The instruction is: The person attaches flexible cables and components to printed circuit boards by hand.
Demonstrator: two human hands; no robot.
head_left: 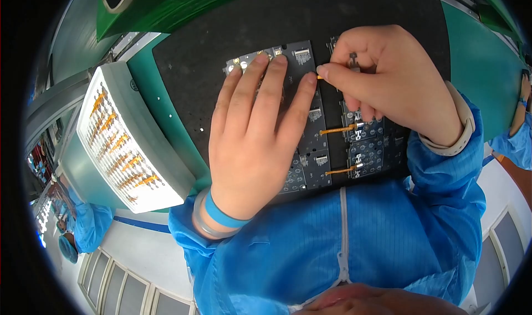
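Observation:
My left hand [249, 132] lies flat with spread fingers over a dark circuit board panel [316, 140], its fingertips touching the panel's upper part. At that panel's right edge, my right hand [382, 71] pinches an orange flex cable [320, 77]; only a short end of it shows by the thumb tip. A second board panel [374, 151] sits to the right, partly under my right hand. Lower down, an orange flex cable [338, 130] and another orange flex cable [341, 171] reach from the second panel across the gap to the first.
Beneath the boards is a black mat [194, 43] on a green tabletop [471, 77]. To the left leans a white tray [180, 176] bearing rows of orange flex cables. A green bin-like object [166, 7] stands at the far side. Other people in blue are at both rims.

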